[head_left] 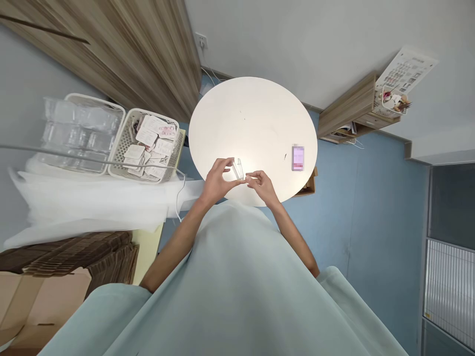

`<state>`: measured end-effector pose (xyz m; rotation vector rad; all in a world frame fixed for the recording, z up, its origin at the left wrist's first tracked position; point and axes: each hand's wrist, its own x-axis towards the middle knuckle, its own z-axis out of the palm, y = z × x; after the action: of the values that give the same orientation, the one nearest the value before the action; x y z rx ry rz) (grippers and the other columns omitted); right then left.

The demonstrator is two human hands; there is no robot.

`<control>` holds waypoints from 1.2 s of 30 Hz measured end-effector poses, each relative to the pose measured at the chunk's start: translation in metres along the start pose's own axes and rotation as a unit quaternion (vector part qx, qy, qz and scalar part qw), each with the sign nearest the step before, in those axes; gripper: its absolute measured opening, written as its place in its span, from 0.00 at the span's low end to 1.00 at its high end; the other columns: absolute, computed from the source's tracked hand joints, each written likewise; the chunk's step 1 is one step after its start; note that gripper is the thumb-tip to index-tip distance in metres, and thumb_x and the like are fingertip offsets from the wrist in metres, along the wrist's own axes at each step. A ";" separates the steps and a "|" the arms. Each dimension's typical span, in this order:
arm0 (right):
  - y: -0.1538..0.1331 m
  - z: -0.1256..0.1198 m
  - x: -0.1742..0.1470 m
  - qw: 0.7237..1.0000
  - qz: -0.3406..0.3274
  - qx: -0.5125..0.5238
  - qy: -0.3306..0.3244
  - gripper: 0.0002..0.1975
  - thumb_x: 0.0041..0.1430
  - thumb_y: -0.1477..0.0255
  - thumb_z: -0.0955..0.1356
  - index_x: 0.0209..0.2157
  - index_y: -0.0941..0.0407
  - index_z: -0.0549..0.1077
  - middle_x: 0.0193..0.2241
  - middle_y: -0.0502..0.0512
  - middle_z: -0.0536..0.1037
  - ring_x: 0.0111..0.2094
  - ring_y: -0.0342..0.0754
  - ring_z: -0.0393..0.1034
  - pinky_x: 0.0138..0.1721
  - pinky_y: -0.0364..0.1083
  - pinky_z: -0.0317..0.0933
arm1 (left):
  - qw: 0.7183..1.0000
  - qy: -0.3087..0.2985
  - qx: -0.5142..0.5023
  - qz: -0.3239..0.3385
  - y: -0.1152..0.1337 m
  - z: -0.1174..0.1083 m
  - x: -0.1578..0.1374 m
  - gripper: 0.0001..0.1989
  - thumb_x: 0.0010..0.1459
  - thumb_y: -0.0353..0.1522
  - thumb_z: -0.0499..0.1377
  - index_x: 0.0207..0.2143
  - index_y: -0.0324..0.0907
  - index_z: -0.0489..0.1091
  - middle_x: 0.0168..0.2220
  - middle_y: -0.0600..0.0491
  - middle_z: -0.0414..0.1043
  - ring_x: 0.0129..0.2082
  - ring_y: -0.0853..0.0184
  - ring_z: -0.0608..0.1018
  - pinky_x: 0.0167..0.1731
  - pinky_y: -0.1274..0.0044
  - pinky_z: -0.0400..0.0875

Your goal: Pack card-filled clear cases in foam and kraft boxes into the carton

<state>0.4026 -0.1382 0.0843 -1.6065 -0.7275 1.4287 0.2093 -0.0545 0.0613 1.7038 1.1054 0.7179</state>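
Over the near part of the round white table (pixel 256 118), my left hand (pixel 217 182) grips a small clear plastic case (pixel 238 169) between thumb and fingers. The case looks hinged apart, its two clear halves forming a narrow V. At its lower right edge, my right hand (pixel 261 186) has thumb and forefinger pinched together. Whatever those fingertips hold, if anything, is too small to make out. On the right side of the table lies a phone-like pink and purple rectangle (pixel 298 157), blurred out.
To the left stand a white basket (pixel 118 148) of cards and a basket of clear plastic boxes (pixel 79 128). A white cable (pixel 148 165) crosses them. White sheeting (pixel 92 198) and flattened cardboard (pixel 74 254) lie nearer. A wooden shelf (pixel 351 111) stands at right.
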 end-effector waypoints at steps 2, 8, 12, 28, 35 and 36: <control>0.002 0.009 -0.004 0.999 0.039 0.016 0.003 0.30 0.57 0.41 0.78 0.42 0.51 0.73 0.50 0.58 0.85 0.52 0.56 0.84 0.57 0.59 0.79 | 0.998 -0.003 0.050 0.021 -0.001 -0.001 -0.005 0.35 0.59 0.42 0.76 0.66 0.49 0.72 0.60 0.46 0.73 0.58 0.54 0.80 0.59 0.62 0.81; 0.013 0.035 -0.011 0.994 0.059 0.086 0.015 0.32 0.56 0.37 0.78 0.39 0.51 0.73 0.38 0.54 0.86 0.48 0.53 0.86 0.59 0.57 0.78 | 0.987 0.003 0.138 0.084 -0.009 0.001 -0.019 0.33 0.67 0.37 0.70 0.71 0.48 0.66 0.64 0.41 0.72 0.63 0.49 0.77 0.60 0.58 0.79; 0.019 0.043 -0.012 0.996 0.013 0.081 0.044 0.34 0.56 0.37 0.78 0.45 0.51 0.75 0.40 0.54 0.88 0.49 0.54 0.86 0.61 0.58 0.78 | 0.985 0.011 0.136 0.103 -0.010 0.001 -0.026 0.33 0.69 0.43 0.69 0.71 0.47 0.67 0.65 0.38 0.71 0.65 0.46 0.75 0.62 0.55 0.76; 0.026 0.031 0.002 0.991 -0.046 0.046 0.120 0.34 0.66 0.36 0.70 0.50 0.54 0.78 0.54 0.65 0.88 0.53 0.61 0.87 0.58 0.63 0.82 | 0.998 -0.033 0.032 0.047 0.023 -0.014 -0.056 0.16 0.72 0.51 0.63 0.42 0.53 0.84 0.43 0.47 0.82 0.44 0.54 0.81 0.55 0.58 0.77; 0.012 0.029 0.013 0.994 -0.048 0.047 0.091 0.33 0.67 0.37 0.70 0.49 0.53 0.79 0.53 0.65 0.88 0.53 0.62 0.87 0.58 0.62 0.81 | 0.990 0.063 -0.058 -0.111 0.011 -0.014 -0.049 0.29 0.64 0.49 0.70 0.62 0.47 0.77 0.63 0.41 0.75 0.59 0.51 0.80 0.59 0.58 0.79; 0.012 0.029 0.014 0.995 -0.044 0.043 0.081 0.33 0.67 0.36 0.70 0.50 0.53 0.79 0.54 0.65 0.88 0.53 0.62 0.87 0.58 0.61 0.81 | 0.983 0.051 -0.094 -0.147 0.007 -0.016 -0.044 0.33 0.61 0.49 0.71 0.64 0.45 0.75 0.65 0.39 0.74 0.62 0.49 0.80 0.60 0.57 0.78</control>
<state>0.3752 -0.1255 0.0668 -1.5819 -0.6264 1.2342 0.1800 -0.0894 0.0749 1.3225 1.2863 0.7025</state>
